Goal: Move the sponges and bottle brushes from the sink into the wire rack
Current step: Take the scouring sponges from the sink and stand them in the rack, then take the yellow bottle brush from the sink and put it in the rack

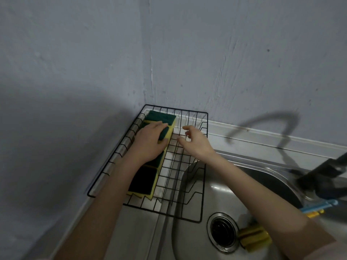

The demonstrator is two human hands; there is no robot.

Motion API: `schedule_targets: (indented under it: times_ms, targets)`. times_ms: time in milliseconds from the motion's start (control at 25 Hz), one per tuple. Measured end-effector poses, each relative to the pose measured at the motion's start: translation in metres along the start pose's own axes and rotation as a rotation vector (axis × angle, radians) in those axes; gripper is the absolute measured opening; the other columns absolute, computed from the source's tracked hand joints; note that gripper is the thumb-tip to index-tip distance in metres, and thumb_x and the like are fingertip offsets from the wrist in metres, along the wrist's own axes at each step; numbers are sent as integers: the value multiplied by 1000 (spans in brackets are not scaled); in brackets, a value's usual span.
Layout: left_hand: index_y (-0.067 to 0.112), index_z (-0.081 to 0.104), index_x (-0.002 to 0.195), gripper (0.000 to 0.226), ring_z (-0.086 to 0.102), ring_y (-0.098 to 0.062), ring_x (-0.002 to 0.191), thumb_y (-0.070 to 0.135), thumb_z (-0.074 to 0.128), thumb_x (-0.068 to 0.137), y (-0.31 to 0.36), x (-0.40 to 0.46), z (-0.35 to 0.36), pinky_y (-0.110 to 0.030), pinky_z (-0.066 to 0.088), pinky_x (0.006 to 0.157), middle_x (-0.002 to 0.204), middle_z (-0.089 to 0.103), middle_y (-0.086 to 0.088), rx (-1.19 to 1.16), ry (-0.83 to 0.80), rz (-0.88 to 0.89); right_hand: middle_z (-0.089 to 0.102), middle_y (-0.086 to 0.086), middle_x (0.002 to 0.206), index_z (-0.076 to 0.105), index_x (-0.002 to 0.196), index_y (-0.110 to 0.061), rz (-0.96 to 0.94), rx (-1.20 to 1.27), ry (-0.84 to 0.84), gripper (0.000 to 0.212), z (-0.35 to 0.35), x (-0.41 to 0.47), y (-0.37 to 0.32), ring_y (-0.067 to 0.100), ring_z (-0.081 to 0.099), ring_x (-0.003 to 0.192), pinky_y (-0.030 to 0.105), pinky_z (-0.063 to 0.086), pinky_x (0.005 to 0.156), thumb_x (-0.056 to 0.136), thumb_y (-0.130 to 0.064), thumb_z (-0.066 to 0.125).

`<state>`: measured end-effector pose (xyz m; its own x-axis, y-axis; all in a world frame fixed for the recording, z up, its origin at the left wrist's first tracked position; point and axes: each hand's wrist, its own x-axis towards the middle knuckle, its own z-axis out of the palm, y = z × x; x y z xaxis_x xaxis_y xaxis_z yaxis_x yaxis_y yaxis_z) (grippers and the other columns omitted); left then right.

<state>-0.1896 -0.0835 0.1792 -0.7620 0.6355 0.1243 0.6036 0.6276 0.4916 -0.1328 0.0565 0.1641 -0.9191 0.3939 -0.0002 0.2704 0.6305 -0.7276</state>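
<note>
A black wire rack sits in the corner at the sink's left edge. Along its left side lies a row of yellow sponges with green scrub tops. My left hand rests on one sponge in the middle of that row, fingers curled over its right edge. My right hand hovers just to the right over the rack's bare wires, fingers apart and holding nothing. Down in the steel sink, a yellow sponge lies beside the drain. A blue and yellow brush handle pokes out at the right.
A dark faucet reaches over the sink from the right. The drain sits in the basin floor under my right forearm. Blue-grey walls meet in a corner right behind the rack.
</note>
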Motion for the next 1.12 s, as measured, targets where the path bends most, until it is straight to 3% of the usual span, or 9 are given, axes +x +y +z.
schedule_targets:
  times_ms: [120, 240, 400, 640, 720, 840, 960, 1120]
  targets:
    - [15, 34, 135, 50, 30, -22, 136, 23, 48, 88, 21, -15, -6, -41, 25, 113, 148, 33, -9, 51, -3, 19, 46, 17, 135, 41, 132, -11, -23, -40, 28, 48, -21, -22, 1, 27, 46, 125, 30, 37, 101, 87, -24, 53]
    - [14, 36, 134, 46, 34, -22, 133, 22, 45, 90, 46, -36, -9, -41, 28, 112, 145, 38, -8, 30, 15, 70, 47, 16, 134, 45, 130, -12, -24, -61, 76, 46, -42, -48, 8, 27, 46, 124, 29, 35, 101, 86, -21, 53]
    - [14, 40, 131, 41, 40, -19, 129, 20, 44, 90, 81, -68, 2, -30, 29, 107, 140, 45, -7, -43, 34, 138, 49, 16, 134, 48, 128, -11, -5, -56, 105, 44, -59, -88, 31, 27, 46, 124, 30, 34, 103, 85, -15, 55]
    - [12, 45, 127, 39, 48, -23, 119, 18, 46, 89, 122, -92, 44, -29, 33, 101, 131, 53, -10, -87, -25, 171, 50, 15, 134, 49, 126, -9, 78, -74, 78, 43, -74, -137, 78, 26, 46, 125, 26, 31, 102, 84, -13, 56]
    - [11, 45, 127, 39, 46, -24, 122, 17, 47, 89, 137, -97, 65, -25, 29, 99, 133, 52, -11, -103, -69, 176, 51, 15, 132, 49, 126, -11, 123, -72, 69, 44, -82, -151, 96, 27, 48, 123, 25, 32, 100, 83, -14, 57]
    - [11, 45, 127, 40, 46, -24, 123, 17, 48, 88, 159, -100, 101, -33, 34, 105, 134, 51, -11, -150, -144, 123, 50, 15, 131, 48, 128, -13, 208, -72, 29, 45, -97, -169, 127, 28, 49, 121, 29, 36, 101, 83, -16, 57]
    - [10, 44, 128, 41, 47, -25, 123, 16, 49, 88, 174, -104, 141, -31, 34, 103, 134, 51, -13, -160, -234, 92, 51, 15, 132, 44, 130, -11, 331, -20, -8, 47, -104, -185, 160, 27, 49, 121, 30, 38, 98, 85, -20, 56]
    - [9, 40, 132, 45, 43, -23, 127, 15, 48, 88, 187, -113, 190, -24, 27, 101, 139, 46, -12, -184, -365, 36, 52, 15, 130, 38, 132, -9, 538, 218, 0, 48, -102, -201, 200, 26, 51, 118, 27, 39, 88, 87, -20, 54]
